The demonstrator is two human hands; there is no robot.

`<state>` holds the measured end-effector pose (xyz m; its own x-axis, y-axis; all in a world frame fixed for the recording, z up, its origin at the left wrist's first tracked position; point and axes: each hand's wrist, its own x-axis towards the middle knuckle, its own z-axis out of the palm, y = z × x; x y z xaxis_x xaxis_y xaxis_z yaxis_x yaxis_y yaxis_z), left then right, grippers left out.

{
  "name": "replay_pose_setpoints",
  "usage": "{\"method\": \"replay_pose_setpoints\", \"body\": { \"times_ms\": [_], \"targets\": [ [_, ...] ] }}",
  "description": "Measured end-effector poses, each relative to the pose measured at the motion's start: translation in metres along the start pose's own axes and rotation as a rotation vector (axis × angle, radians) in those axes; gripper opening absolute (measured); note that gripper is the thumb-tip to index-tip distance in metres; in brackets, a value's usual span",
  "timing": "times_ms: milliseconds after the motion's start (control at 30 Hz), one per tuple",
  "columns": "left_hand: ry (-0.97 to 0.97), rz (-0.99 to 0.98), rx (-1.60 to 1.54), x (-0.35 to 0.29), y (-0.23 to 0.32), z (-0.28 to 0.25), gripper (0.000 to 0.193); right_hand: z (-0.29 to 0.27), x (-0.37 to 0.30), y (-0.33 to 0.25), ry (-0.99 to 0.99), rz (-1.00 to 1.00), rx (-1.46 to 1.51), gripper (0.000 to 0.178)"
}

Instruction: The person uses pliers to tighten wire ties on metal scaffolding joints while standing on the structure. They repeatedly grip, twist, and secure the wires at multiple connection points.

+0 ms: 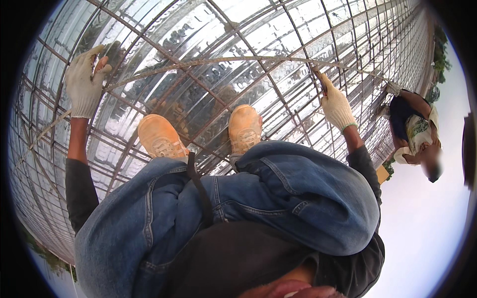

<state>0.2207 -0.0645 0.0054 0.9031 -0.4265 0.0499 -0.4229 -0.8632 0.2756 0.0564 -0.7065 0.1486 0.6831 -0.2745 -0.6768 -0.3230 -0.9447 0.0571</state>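
Note:
My left hand (87, 83), in a pale knitted glove, is over the steel mesh at the left. Its thumb and index finger stand apart, with bare fingertips showing and nothing seen between them. A long light-coloured rod (218, 60) crosses the mesh and passes behind my left wrist. On the right, my gloved right hand (338, 107) is closed around a slim dark metal tool (320, 79), perhaps pincers; its tip meets the rod where it crosses a bar. Under both hands lies the rusty rebar mesh (238, 33) over shiny silver sheeting (198, 25).
My two dusty orange shoes (161, 136) rest on the mesh between my hands, below my bent knees in blue jeans. At the right, another person (420, 119) bends over the mesh. Trees (441, 54) and sky border the mesh at the right.

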Motion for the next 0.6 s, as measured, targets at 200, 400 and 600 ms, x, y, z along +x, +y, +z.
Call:
{"method": "replay_pose_setpoints", "body": {
  "times_ms": [200, 400, 600],
  "targets": [
    [-0.062, -0.004, 0.0, 0.003, 0.008, -0.007, 0.039, -0.008, -0.004, -0.016, -0.02, 0.048, -0.016, 0.07],
    [-0.051, 0.003, -0.028, 0.003, 0.005, -0.005, 0.035, -0.001, 0.004, -0.01, 0.001, 0.072, -0.101, 0.073],
    [-0.056, 0.014, 0.007, 0.002, 0.004, -0.003, 0.036, -0.034, 0.009, -0.025, -0.167, 0.096, 0.001, 0.075]
  ]
}}
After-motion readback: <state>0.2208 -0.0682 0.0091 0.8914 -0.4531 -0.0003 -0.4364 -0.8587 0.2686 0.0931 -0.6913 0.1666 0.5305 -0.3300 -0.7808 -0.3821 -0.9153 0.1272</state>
